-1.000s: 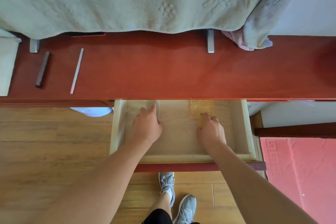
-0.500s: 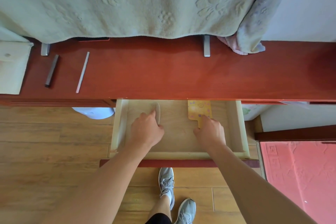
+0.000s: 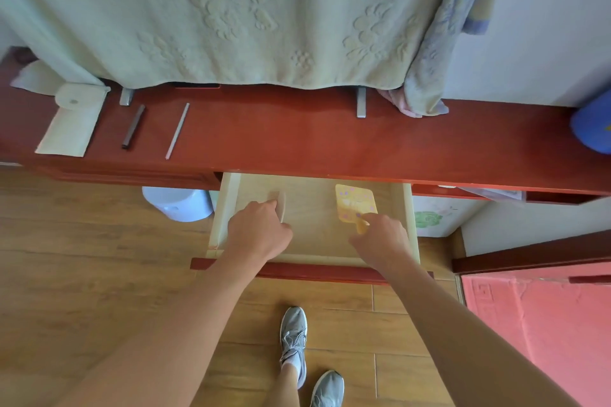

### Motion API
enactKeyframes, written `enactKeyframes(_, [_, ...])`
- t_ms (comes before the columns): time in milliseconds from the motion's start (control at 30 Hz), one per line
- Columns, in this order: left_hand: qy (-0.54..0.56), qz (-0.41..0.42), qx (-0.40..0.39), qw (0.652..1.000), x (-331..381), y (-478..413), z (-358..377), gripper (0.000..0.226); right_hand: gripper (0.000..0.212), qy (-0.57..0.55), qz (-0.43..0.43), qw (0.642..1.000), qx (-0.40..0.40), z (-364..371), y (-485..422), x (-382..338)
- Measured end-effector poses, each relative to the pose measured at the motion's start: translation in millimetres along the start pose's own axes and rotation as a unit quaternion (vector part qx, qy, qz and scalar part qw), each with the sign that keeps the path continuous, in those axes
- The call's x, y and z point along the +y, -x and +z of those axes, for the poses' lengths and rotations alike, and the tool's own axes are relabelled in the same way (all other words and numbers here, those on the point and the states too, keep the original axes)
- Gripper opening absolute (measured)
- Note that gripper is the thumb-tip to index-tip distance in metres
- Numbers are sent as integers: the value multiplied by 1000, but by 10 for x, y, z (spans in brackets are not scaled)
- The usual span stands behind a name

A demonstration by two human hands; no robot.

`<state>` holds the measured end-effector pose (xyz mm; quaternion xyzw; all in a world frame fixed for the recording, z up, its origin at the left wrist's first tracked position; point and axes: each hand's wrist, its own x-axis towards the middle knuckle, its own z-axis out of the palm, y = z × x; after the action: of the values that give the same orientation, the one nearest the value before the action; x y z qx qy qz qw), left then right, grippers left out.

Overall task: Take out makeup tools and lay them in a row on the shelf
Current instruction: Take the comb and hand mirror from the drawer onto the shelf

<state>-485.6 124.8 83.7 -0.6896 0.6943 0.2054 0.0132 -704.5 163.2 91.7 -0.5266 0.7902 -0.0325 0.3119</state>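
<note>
- left hand (image 3: 261, 231) curled on comb (image 3: 280, 203), near drawer (image 3: 407, 208) left wall
- right hand (image 3: 380, 238) pinching yellow mirror (image 3: 355, 203)
- shelf (image 3: 330, 145) mostly bare right of pencil (image 3: 177, 130)

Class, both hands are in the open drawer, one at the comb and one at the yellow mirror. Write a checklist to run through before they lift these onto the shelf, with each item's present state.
1. Drawer pulled out far enough to lift things clear: ok.
2. Left hand has the wooden comb held: cannot tell; its fingers touch it, but the grip is hidden.
3. Right hand has the yellow mirror by its handle: cannot tell; the fingers cover the handle.
4. Free shelf space to the right of the white stick: ok.
5. Row already started, with the pouch, the dark pen and the white stick lying side by side: ok.
</note>
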Motion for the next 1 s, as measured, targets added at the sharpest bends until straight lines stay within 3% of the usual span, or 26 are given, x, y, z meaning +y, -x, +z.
enactKeyframes(433, [-41,32,107,993,217,-33,-447,26,59,-12,-55,994,95,-395,34,-212])
enactKeyframes(1000, [-58,57,61,995,172,-1490,-507,35,59,-3,-26,998,66,-319,-1214,-942])
